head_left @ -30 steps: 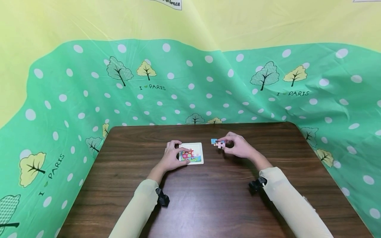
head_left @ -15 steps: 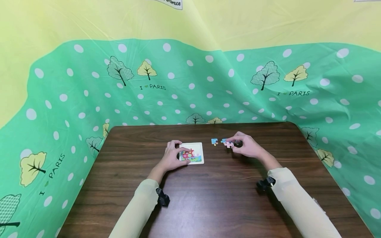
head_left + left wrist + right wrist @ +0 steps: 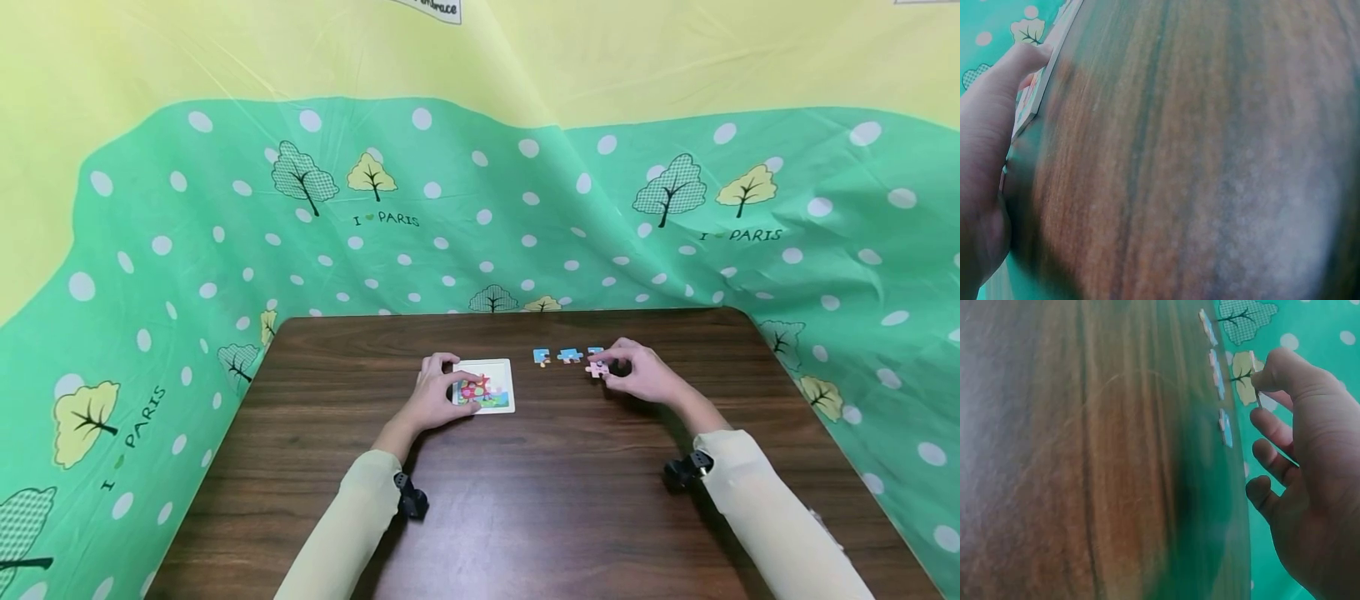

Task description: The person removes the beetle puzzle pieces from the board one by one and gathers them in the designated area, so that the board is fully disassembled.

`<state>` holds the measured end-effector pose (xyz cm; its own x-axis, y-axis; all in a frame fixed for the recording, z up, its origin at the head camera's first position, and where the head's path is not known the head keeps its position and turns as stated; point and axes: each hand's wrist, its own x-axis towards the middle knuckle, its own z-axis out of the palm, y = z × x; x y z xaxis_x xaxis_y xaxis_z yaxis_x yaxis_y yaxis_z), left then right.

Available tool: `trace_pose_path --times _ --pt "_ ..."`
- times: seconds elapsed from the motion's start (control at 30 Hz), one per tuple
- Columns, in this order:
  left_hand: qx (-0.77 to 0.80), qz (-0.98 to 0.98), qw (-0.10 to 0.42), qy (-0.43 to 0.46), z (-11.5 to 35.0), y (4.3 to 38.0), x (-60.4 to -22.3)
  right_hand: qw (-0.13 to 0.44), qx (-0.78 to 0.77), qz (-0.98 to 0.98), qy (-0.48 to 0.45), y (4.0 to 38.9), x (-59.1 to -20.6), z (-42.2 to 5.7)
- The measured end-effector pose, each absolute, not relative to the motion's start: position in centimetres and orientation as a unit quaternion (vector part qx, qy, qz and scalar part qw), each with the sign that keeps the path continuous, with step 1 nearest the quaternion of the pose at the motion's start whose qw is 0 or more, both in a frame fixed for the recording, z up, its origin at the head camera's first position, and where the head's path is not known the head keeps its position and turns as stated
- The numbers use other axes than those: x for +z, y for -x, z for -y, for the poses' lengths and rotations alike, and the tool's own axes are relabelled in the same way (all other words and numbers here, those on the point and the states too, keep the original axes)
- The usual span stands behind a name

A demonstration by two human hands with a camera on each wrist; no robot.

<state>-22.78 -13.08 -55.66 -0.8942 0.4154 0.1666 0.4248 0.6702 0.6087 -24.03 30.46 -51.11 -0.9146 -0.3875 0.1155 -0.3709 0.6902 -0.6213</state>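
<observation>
Because it looks like thin, rigid board, the pink puzzle piece with knobbed edges [image 3: 597,369] should handle as something very light that hardly bends, and we would take it by its outer edges, sparing the narrow knobs, which we judge its weakest part. It is in the right hand [image 3: 637,375], over the far part of the dark brown wood-grain table [image 3: 480,500]. There we see the grip nearly closed, thumb and forefinger pinching the piece with only its thickness between them, the other fingers loosely bent. Just beside it, three small flat blue puzzle pieces [image 3: 570,356] lie in a row, apart from one another; on so smooth a surface we expect them to slide more readily than lift.

The container is a shallow white square puzzle tray [image 3: 480,367], flat on the table. In its nearer part we make out a red spotted picture [image 3: 474,388] and a green-and-blue strip [image 3: 495,400]; its far part shows bare pale base. The left hand [image 3: 435,398] holds the tray's left side, its grip spread wide from far corner to near edge. We would steady this light-looking tray by its rim.
</observation>
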Motion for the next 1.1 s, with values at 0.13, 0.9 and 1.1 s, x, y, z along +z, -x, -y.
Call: trace_pose_path --times 0.13,0.9,1.1 --pt "-0.337 0.914 0.004 0.227 13.1 22.7 -55.5 0.020 -0.321 -0.925 0.203 23.9 -51.6 -30.8" --pt "-0.335 0.915 -0.004 0.224 13.0 22.8 -55.4 0.050 -0.296 -0.933 0.196 24.0 -52.8 -31.6" --pt "-0.334 0.917 -0.014 0.219 13.1 22.8 -55.5 0.051 -0.296 -0.934 0.193 23.8 -52.6 -31.4"
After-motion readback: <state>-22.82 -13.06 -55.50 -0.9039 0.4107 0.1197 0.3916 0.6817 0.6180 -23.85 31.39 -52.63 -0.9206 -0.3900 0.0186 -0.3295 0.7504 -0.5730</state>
